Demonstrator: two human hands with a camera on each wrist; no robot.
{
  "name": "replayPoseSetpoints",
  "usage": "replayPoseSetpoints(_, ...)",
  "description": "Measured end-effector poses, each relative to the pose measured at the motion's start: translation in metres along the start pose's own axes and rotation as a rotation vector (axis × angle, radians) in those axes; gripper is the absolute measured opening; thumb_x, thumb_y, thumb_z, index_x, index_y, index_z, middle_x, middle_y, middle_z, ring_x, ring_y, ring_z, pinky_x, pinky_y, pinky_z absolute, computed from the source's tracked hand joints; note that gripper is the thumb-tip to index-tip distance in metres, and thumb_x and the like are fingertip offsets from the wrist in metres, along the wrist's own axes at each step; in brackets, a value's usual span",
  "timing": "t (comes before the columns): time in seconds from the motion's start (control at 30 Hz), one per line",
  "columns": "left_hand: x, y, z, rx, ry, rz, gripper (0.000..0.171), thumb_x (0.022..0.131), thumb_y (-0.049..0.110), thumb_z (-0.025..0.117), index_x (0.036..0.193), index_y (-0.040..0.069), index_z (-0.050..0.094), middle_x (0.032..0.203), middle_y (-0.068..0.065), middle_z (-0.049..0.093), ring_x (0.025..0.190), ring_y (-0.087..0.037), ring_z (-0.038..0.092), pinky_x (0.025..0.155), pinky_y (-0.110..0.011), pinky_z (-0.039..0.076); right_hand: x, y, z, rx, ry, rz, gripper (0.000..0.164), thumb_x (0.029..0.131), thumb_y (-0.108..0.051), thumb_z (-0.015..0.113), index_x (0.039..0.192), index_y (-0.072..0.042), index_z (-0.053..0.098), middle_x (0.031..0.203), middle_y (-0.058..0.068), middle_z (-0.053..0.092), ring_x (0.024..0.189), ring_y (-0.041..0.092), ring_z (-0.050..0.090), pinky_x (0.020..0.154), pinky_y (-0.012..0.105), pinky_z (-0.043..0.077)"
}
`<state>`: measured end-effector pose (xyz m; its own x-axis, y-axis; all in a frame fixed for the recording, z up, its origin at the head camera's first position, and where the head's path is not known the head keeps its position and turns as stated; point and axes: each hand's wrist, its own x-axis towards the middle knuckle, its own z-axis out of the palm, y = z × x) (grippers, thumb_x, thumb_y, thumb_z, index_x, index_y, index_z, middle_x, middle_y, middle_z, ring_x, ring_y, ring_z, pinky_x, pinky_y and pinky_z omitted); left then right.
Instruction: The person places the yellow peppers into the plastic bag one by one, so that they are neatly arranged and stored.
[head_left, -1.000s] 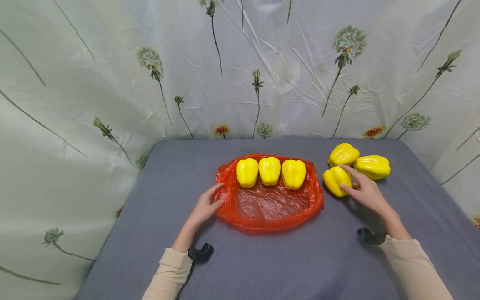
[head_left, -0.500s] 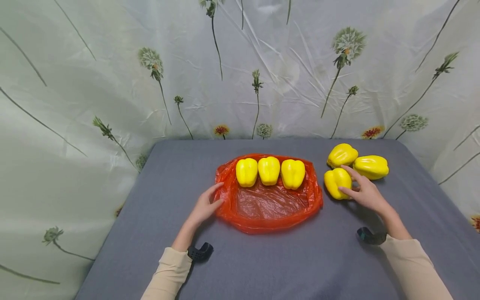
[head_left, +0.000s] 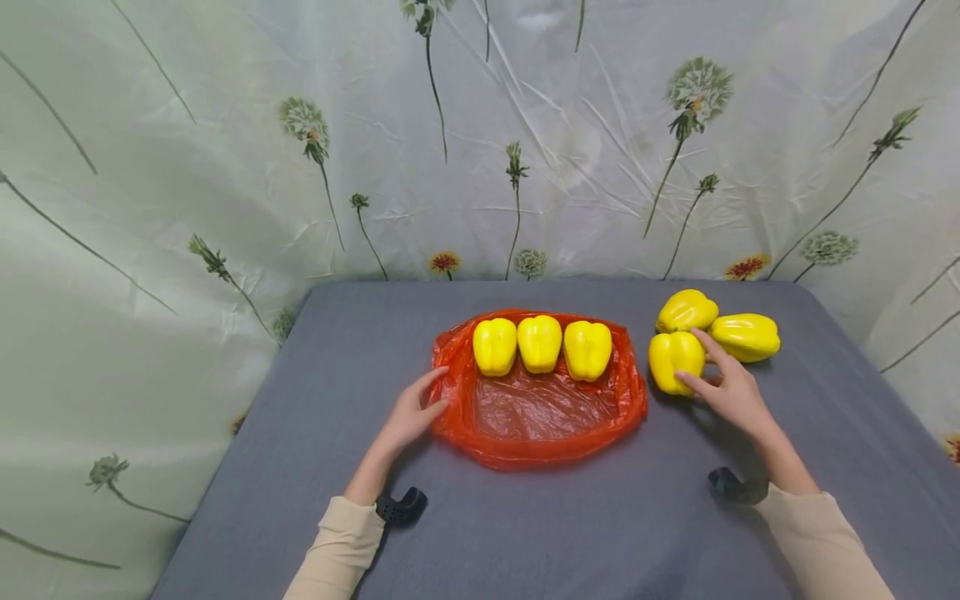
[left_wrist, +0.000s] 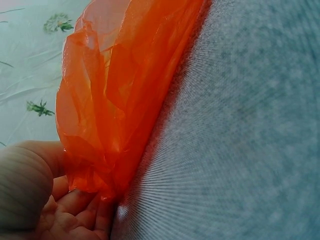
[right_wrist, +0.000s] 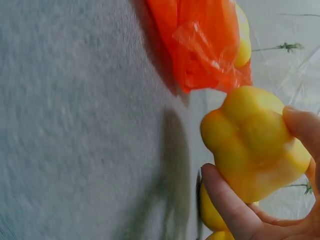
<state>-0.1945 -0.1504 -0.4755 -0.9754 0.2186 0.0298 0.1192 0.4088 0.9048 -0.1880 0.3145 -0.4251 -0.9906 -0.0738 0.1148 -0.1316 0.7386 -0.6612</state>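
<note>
My right hand (head_left: pixel 737 395) grips a yellow bell pepper (head_left: pixel 671 358) between thumb and fingers. In the right wrist view this pepper (right_wrist: pixel 255 137) shows its lobed end and seems raised off the cloth, with a shadow below. An opened red plastic bag (head_left: pixel 525 454) lies mid-table, its rim spread wide. Inside, along its far side, three yellow bell peppers stand in a row, the middle one (head_left: pixel 540 343) among them. At the bag's left edge, my left hand (head_left: pixel 407 414) holds the gathered plastic (left_wrist: pixel 100 150) between thumb and fingers.
Two more yellow bell peppers, one behind (head_left: pixel 687 311) and one to the right (head_left: pixel 746 337), lie just beyond my right hand. Grey cloth (head_left: pixel 570 533) covers the table. A flower-printed curtain (head_left: pixel 600 167) hangs at the back edge.
The bell pepper in my right hand has turned more upright, while the hand shifted only slightly. My left hand, the bag and the other peppers stay in place.
</note>
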Motion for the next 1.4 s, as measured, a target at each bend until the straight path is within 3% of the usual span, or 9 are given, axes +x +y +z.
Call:
replayPoseSetpoints(0.1,0.001,-0.003,0.0,0.018,0.007,0.013,0.053,0.089,0.006,0.059,0.139,0.008,0.043,0.144,-0.019,0.044,0.134,-0.035,0.041,0.111,-0.051,0.033,-0.003,-0.004,0.002,0.017,0.043,0.023,0.074,0.09,-0.031,0.06,0.15,-0.014,0.02,0.123,0.034,0.047,0.068,0.013,0.066,0.057,0.012,0.048)
replayPoseSetpoints(0.3,0.001,-0.002,0.001,0.022,0.019,0.038,0.054,0.087,0.004,0.059,0.139,0.006,0.043,0.144,-0.021,0.043,0.135,-0.037,0.039,0.112,-0.053,0.031,-0.009,-0.018,0.005,0.107,0.087,0.061,0.074,0.091,-0.031,0.06,0.15,-0.019,0.019,0.127,0.035,0.044,0.063,-0.008,0.057,0.057,0.011,0.05)
replayPoseSetpoints(0.63,0.001,-0.004,0.0,0.016,0.009,0.022,0.053,0.089,0.006,0.059,0.139,0.008,0.043,0.145,-0.019,0.043,0.136,-0.036,0.038,0.112,-0.052,0.031,-0.015,-0.037,0.009,0.215,0.061,0.098,0.075,0.092,-0.031,0.058,0.151,-0.023,0.013,0.131,0.036,0.037,0.065,-0.01,0.058,0.062,0.018,0.056)
replayPoseSetpoints(0.7,-0.003,0.007,-0.001,0.016,-0.004,0.01,0.053,0.089,0.005,0.058,0.14,0.005,0.041,0.145,-0.021,0.042,0.136,-0.037,0.038,0.112,-0.052,0.032,-0.016,-0.041,0.011,0.217,0.06,0.093,0.075,0.091,-0.031,0.058,0.151,-0.023,0.013,0.131,0.035,0.036,0.066,-0.012,0.057,0.062,0.018,0.056)
replayPoseSetpoints(0.83,-0.003,0.007,-0.002,0.015,-0.002,0.013,0.053,0.089,0.005,0.058,0.14,0.005,0.041,0.145,-0.021,0.041,0.136,-0.037,0.037,0.112,-0.052,0.031,-0.018,-0.049,0.016,0.208,0.051,0.079,0.075,0.091,-0.031,0.059,0.151,-0.022,0.014,0.13,0.033,0.038,0.071,-0.016,0.056,0.064,0.019,0.057)
replayPoseSetpoints(0.93,0.0,-0.002,0.0,0.022,0.009,0.022,0.054,0.088,0.006,0.059,0.14,0.008,0.043,0.145,-0.02,0.042,0.136,-0.036,0.038,0.112,-0.052,0.031,-0.018,-0.055,0.021,0.217,0.025,0.07,0.074,0.091,-0.03,0.059,0.15,-0.022,0.015,0.129,0.031,0.039,0.073,-0.012,0.059,0.066,0.019,0.057)
replayPoseSetpoints(1.17,-0.001,0.001,0.0,0.03,0.008,0.006,0.053,0.089,0.007,0.058,0.14,0.009,0.042,0.145,-0.019,0.043,0.136,-0.036,0.038,0.112,-0.052,0.032,-0.019,-0.069,0.033,0.271,-0.074,0.049,0.074,0.091,-0.03,0.059,0.15,-0.026,0.015,0.132,0.027,0.04,0.081,0.001,0.066,0.069,0.02,0.056)
replayPoseSetpoints(1.4,-0.01,0.031,-0.004,0.034,-0.027,-0.007,0.053,0.09,0.002,0.055,0.14,-0.002,0.038,0.144,-0.026,0.04,0.134,-0.042,0.038,0.11,-0.055,0.033,-0.017,-0.083,0.046,0.295,-0.126,0.016,0.072,0.09,-0.03,0.061,0.148,-0.027,0.018,0.131,0.024,0.042,0.092,0.024,0.066,0.072,0.019,0.056)
